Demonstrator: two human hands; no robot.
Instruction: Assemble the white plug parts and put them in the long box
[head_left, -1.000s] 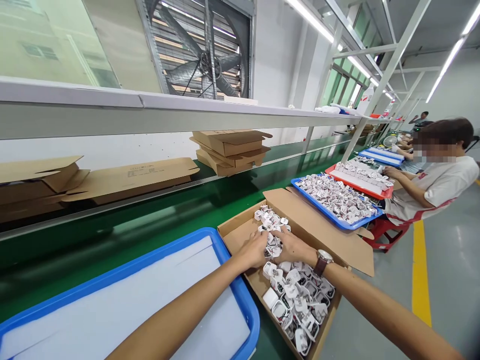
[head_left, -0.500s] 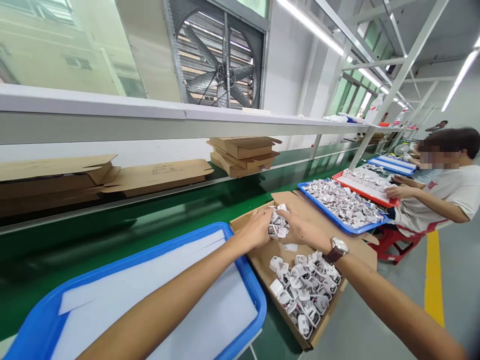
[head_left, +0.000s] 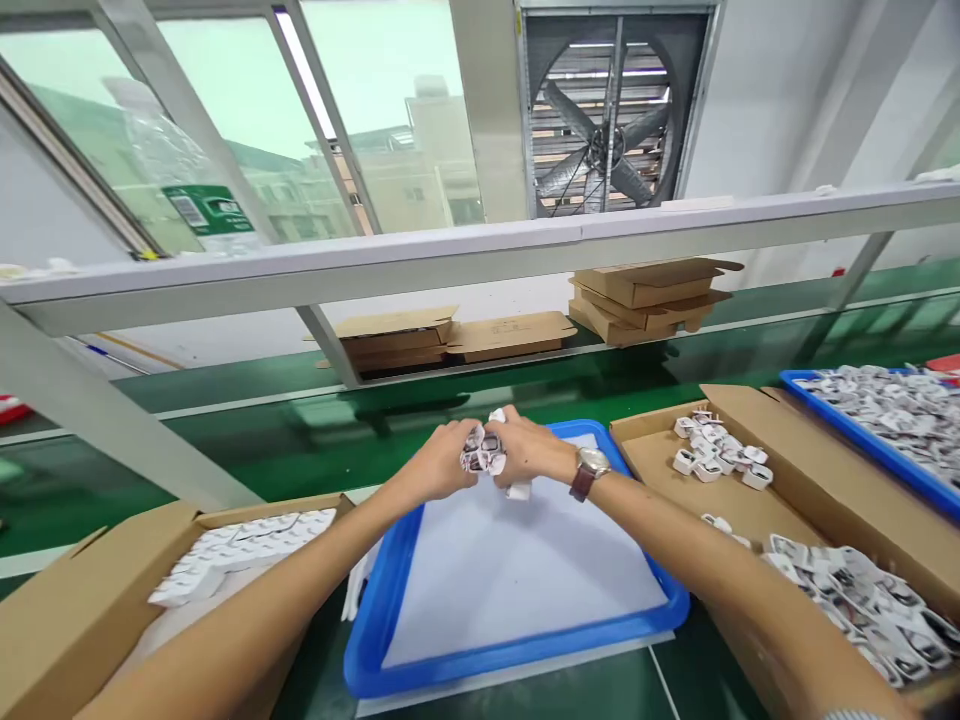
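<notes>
My left hand point(head_left: 444, 462) and my right hand point(head_left: 531, 446) are closed from both sides around a clump of small white plastic parts point(head_left: 482, 451) with dark and metallic insides. One white part hangs below the right-hand fingers. Both hands are above the far part of a blue tray point(head_left: 517, 664) lined with a white sheet point(head_left: 517, 590). On the right, an open cardboard box point(head_left: 652, 445) contains more of these parts, in a small group point(head_left: 720, 450) at the far end and a larger heap point(head_left: 862, 600) nearer. A watch is on my right wrist.
Left of the tray, another cardboard box point(head_left: 142, 560) contains rows of white pieces point(head_left: 247, 545). At far right is a blue tray point(head_left: 832, 415) heaped with parts. Flat cardboard boxes point(head_left: 645, 300) lie behind the green bench, below a long shelf point(head_left: 450, 262) that crosses the view.
Both hands have carried the clump of parts left, from over the cardboard box to over the lined blue tray. My view has turned left, bringing the left box and a bottle into sight.
</notes>
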